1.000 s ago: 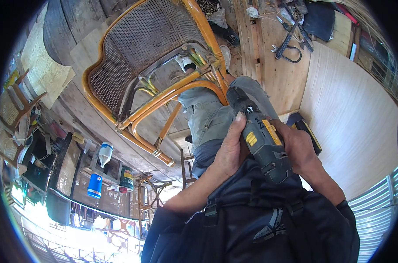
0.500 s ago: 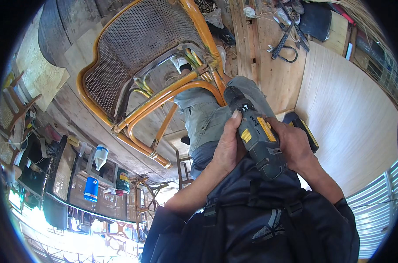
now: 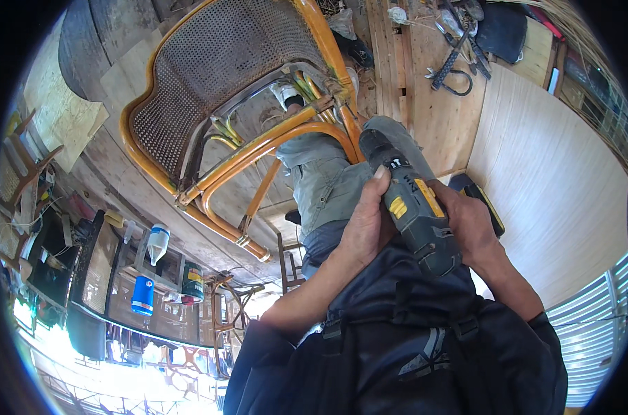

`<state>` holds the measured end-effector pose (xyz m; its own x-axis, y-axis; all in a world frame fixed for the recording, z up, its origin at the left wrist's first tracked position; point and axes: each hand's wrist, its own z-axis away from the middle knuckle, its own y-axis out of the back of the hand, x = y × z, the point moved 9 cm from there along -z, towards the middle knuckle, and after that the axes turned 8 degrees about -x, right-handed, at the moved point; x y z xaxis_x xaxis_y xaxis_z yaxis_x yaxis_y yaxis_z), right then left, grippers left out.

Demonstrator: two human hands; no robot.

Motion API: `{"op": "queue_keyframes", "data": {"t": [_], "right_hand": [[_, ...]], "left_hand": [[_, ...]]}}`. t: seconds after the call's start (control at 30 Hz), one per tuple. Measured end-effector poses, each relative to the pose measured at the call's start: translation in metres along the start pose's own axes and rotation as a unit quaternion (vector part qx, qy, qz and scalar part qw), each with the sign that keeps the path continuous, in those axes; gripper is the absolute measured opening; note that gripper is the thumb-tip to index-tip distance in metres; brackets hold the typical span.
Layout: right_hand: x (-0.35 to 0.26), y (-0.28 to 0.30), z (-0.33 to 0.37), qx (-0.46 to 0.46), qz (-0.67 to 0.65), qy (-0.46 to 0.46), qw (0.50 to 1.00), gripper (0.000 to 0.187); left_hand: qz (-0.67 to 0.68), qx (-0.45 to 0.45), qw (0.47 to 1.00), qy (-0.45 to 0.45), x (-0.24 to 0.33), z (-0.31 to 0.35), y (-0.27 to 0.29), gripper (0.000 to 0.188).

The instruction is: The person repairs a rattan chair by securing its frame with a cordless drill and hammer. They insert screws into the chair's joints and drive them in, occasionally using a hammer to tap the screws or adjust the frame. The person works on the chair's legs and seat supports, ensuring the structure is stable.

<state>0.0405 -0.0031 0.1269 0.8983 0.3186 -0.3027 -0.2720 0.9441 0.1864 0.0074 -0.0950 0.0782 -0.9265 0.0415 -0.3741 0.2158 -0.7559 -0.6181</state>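
Light-brown wooden planks [image 3: 438,114] are spreading out ahead of you. Ahead and to your left, a large orange-brown rattan chair with dark woven-cane panels [image 3: 231,69] is tilting, its curved poles crossing in front of your lower legs. On your right, a broad, pale, smooth wooden sheet [image 3: 545,173] is lying beside the planks. Your grey-trousered legs [image 3: 327,190] are stretching forward, partly behind the chair's frame. In front of your torso, you are holding a black-and-yellow power drill [image 3: 424,221] between both hands, its dark round chuck [image 3: 377,145] pointing forward just beside the chair's nearest poles; whether it is touching them, I cannot tell. Your right hand [image 3: 471,225] is gripping the drill from the right side, its fingers wrapping in and mostly hiding behind the body. Your left hand [image 3: 362,225] is gripping the opposite side, its thumb resting on the casing behind the chuck, its other fingers hiding underneath. Beyond the drill, dark-handled metal tools [image 3: 457,59] are lying on the planks. Far to your left, a bright blue cylindrical can [image 3: 143,296] is standing near a white, blue-labelled bottle [image 3: 158,243].
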Motion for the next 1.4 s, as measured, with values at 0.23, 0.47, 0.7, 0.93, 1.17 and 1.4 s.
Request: {"op": "queue_keyframes", "data": {"t": [0.23,0.47,0.7,0.93,1.17,1.4], "right_hand": [[0.0,-0.002,-0.002,0.008,-0.006,0.006,1.0,0.053],[-0.005,-0.007,-0.003,0.004,0.044,-0.039,0.998,0.051],[0.005,-0.012,-0.006,-0.035,0.079,-0.098,0.991,0.051],[0.006,-0.01,-0.006,-0.01,0.055,-0.065,0.996,0.054],[0.011,-0.013,-0.008,-0.03,0.061,-0.063,0.996,0.058],[-0.004,-0.008,-0.008,-0.045,0.053,-0.07,0.995,0.055]], "left_hand": [[-0.019,-0.005,1.0,-0.011,0.002,-0.001,0.004,0.058],[0.069,0.007,0.997,0.017,0.001,-0.003,0.003,0.055],[0.087,0.039,0.995,0.0,0.002,-0.007,-0.006,0.058],[0.09,0.014,0.996,0.023,0.002,-0.007,-0.007,0.058],[0.073,0.031,0.997,0.025,0.003,-0.007,-0.006,0.058],[-0.014,0.081,0.996,0.031,0.014,0.001,0.025,0.066]]}}
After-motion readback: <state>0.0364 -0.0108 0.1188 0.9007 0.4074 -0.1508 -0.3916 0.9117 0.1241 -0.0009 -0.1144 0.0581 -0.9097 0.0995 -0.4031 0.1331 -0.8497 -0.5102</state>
